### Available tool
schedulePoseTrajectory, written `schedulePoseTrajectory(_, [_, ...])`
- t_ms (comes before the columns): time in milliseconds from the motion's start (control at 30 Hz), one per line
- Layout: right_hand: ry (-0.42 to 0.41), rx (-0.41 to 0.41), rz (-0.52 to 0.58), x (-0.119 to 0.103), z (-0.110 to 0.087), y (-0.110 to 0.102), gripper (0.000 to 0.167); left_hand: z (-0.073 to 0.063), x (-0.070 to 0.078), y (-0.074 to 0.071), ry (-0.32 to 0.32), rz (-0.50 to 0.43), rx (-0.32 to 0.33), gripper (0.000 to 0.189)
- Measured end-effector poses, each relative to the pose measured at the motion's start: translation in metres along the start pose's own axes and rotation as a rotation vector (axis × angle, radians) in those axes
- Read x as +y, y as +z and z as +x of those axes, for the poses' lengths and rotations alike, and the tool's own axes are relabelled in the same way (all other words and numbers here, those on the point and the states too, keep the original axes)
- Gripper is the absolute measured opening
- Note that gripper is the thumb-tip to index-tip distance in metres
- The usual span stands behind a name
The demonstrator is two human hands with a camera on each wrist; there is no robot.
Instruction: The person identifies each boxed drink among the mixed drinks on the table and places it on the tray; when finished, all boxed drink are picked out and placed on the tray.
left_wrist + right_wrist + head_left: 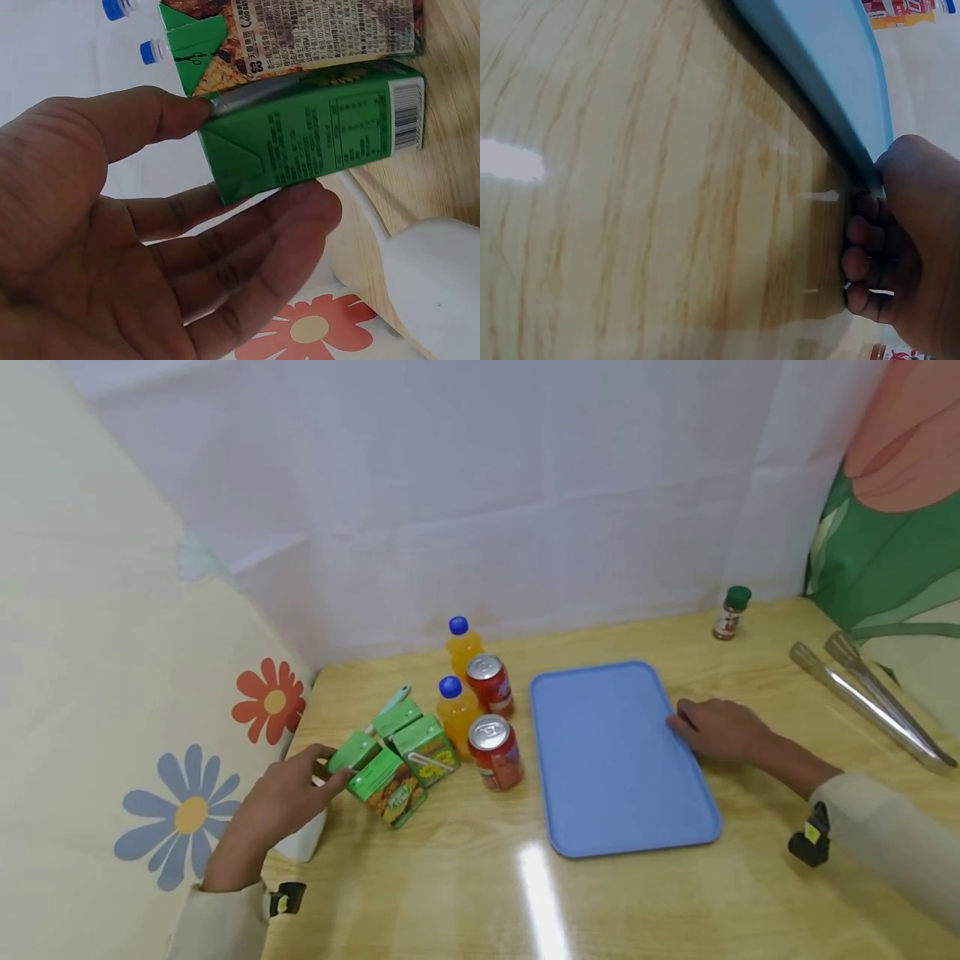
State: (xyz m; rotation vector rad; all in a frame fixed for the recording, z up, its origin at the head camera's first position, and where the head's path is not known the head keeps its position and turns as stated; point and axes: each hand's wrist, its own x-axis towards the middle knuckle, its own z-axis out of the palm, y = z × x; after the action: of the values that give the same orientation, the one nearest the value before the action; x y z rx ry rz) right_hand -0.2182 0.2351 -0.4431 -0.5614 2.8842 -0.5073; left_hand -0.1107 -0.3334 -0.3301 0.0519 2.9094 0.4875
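Note:
My left hand (pixel 281 797) pinches a small green drink carton (pixel 352 752) between thumb and fingers, at the left of the table. In the left wrist view, the thumb lies on one edge of this carton (pixel 307 139) and the fingers curl beneath its other side. Close beside it are a carton with a food picture (pixel 390 789) and two more green cartons, one with yellow flowers (pixel 427 752). My right hand (pixel 720 729) grips the right rim of a blue tray (pixel 622 760); the right wrist view has the thumb over the rim and fingers curled below.
Two orange drink bottles (pixel 457 718) and two red cans (pixel 495 752) stand between cartons and tray. Behind the cartons lies a pale turquoise handle (pixel 390 706). A partly hidden white object (pixel 303 839) is near my left hand. Metal tongs (pixel 873 702) and a green-capped jar (pixel 731 612) are at right.

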Motion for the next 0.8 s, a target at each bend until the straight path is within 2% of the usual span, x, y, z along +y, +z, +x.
schedulePoseTrajectory(200, [-0.020,0.048,-0.016,0.000,0.001,0.000,0.028,0.002,-0.002,0.003,-0.010,-0.011,0.034,0.056])
schedulePoseTrajectory(467, [-0.025,0.078,-0.022,0.003,-0.003,0.005,0.031,0.004,-0.008,0.018,-0.001,-0.041,0.106,0.056])
schedulePoseTrajectory(800, [-0.039,0.123,-0.016,0.004,-0.001,0.013,0.033,0.002,-0.015,0.041,-0.010,-0.218,0.295,0.061])
